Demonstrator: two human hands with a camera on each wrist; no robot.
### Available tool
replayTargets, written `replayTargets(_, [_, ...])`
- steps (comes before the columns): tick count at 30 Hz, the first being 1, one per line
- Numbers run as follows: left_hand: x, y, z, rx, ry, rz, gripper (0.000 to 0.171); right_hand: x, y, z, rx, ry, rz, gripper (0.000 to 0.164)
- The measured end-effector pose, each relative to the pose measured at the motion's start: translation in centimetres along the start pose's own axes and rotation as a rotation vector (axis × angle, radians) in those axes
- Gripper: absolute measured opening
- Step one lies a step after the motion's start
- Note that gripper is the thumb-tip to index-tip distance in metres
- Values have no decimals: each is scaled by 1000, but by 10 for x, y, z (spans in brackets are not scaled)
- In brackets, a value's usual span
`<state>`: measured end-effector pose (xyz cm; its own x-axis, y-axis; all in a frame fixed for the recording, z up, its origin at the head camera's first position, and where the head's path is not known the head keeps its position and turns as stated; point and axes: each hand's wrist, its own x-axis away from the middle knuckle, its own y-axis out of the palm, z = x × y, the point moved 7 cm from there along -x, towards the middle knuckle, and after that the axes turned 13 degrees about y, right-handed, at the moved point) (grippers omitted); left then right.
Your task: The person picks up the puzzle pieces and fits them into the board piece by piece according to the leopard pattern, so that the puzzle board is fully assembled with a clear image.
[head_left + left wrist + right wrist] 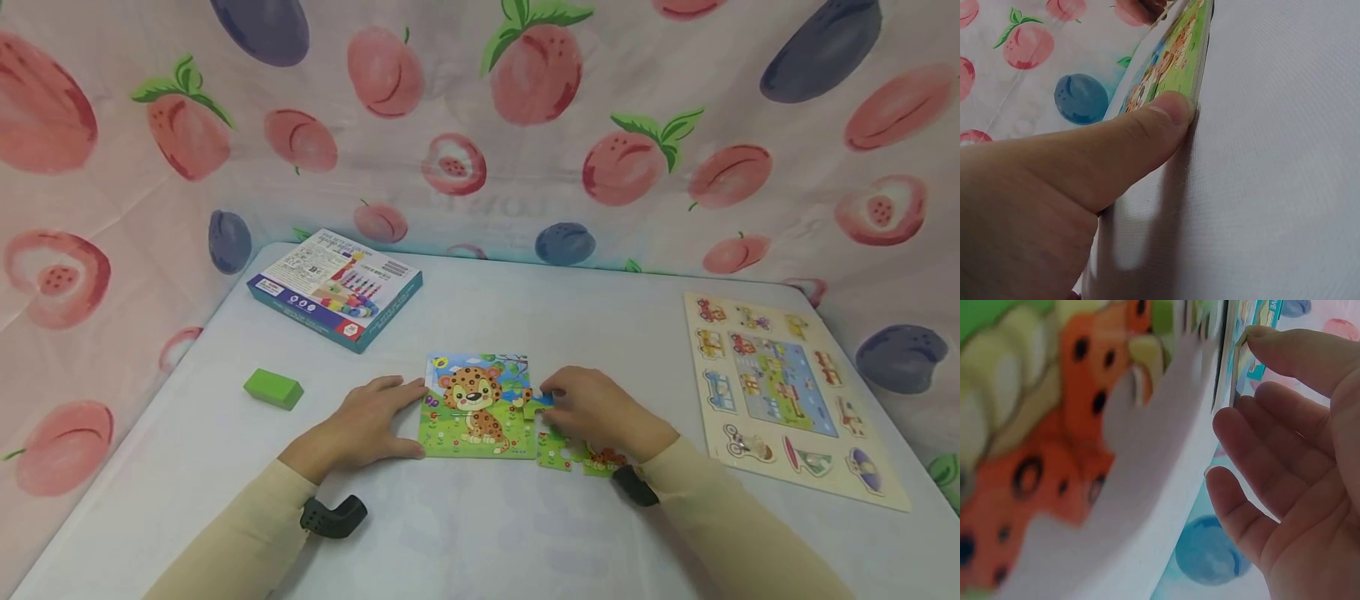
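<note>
Sleeves: from my distant seat I am seeing two beige sleeves (232, 521) reaching in from the near edge, a dark wrist device (333, 517) sitting at the left cuff and another at the right
Loose pieces: green puzzle pieces (553, 452), some carrying orange spotted patches, are lying just right of the puzzle's lower corner, the right hand and wrist partly covering them from me
Left hand: the left hand (367, 421) is bracing the puzzle's left edge, thumb and fingers spreading apart, the thumb tip pressing near the lower corner
Right hand: well apart from the left, the right hand (600, 412) is pinching a small puzzle piece (536, 405) between thumb and fingers
Held piece: it is touching the puzzle's right edge; I am not managing to tell whether it is seated
Leopard puzzle: the leopard puzzle (476, 408) is lying flat on the white table (480, 533), between both hands
Green block: a green block (273, 389) is resting left of the left hand
Picture board: a cream board (838, 457) with vehicle pictures is lying well to the right
Box: a printed box (337, 287) is lying at the far left
Backdrop: fruit-patterned cloth (495, 225) is hanging behind everything
</note>
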<state>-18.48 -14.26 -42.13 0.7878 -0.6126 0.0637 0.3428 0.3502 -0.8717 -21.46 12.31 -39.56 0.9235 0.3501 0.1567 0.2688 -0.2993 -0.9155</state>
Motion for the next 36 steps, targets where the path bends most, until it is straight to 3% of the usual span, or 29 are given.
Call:
replayTargets(9, [0,0,0,-8,-2,-3,83,-6,7,-14,-21,-16,-27,33])
replayTargets(36, [0,1,0,-12,-5,-5,83,-19,15,-32,89,16,-34,36])
